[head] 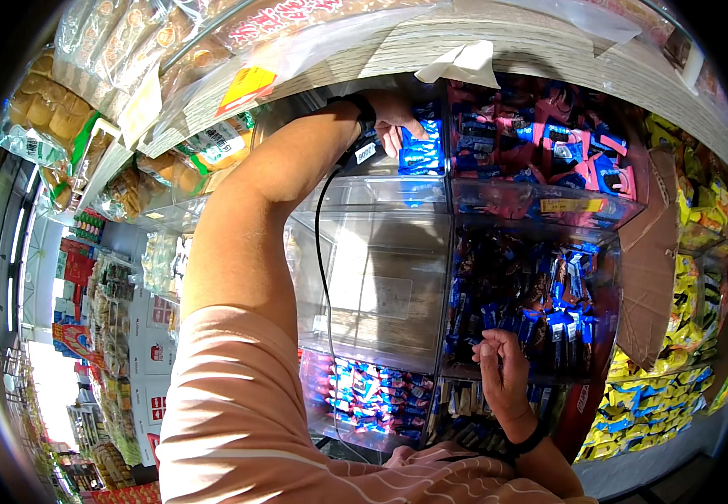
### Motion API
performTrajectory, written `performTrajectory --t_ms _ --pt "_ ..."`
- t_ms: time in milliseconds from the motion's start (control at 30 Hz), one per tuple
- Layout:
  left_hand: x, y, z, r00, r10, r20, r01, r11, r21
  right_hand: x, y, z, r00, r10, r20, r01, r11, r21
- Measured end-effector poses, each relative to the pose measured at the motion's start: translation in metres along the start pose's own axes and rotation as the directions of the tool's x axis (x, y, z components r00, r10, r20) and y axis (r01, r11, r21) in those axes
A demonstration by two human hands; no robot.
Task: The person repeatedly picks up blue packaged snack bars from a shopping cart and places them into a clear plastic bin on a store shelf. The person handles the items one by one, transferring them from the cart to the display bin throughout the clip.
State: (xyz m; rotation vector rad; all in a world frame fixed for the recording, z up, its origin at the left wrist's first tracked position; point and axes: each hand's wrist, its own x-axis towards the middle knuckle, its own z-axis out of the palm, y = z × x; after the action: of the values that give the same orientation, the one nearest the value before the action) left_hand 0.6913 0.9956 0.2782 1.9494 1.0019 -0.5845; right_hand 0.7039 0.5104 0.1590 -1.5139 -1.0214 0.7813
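Observation:
In the top middle bin, my left hand (394,125) reaches in with its fingertips against a short row of blue-wrapped snack packets (422,148). Whether it grips any of them cannot be told. The row lies along the bin's right wall, upright against the divider. Lower down on the right, my right hand (504,375) hangs with loosely bent fingers over the front edge of a bin of dark and blue wrapped snacks (528,296), holding nothing visible. Pink and blue snack packets (546,142) fill the bin right of my left hand. Both wrists wear black bands.
A clear plastic bin (376,283) shows its bare bottom, crossed by a black cable (321,246). Below it is a bin of pink and blue packets (376,400). A wooden shelf edge (351,60) overhangs the top bins. Torn cardboard (650,271) and yellow packets (638,409) stand right.

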Motion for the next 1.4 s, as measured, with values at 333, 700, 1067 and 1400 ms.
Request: performTrajectory --t_ms 333,700,1067,1400 --pt "0.002 -0.015 -0.005 0.978 0.202 0.054 -0.195 0.975 -0.109 0.0 0.0 0.0 1.0 0.005 0.019 -0.005 1.0 0.016" --pt "-0.087 0.03 0.022 0.959 0.06 0.278 -0.076 0.996 0.047 0.001 0.0 -0.001 1.0 0.009 0.014 -0.009 1.0 0.018" --pt "-0.065 0.031 0.041 0.855 -0.187 0.483 0.081 0.969 0.232 0.002 0.001 0.0 1.0 0.004 0.007 -0.004 1.0 0.022" --pt "-0.062 0.006 0.033 0.878 -0.174 0.446 0.066 0.967 0.247 0.001 0.002 0.0 1.0 -0.008 0.014 0.007 0.998 0.065"
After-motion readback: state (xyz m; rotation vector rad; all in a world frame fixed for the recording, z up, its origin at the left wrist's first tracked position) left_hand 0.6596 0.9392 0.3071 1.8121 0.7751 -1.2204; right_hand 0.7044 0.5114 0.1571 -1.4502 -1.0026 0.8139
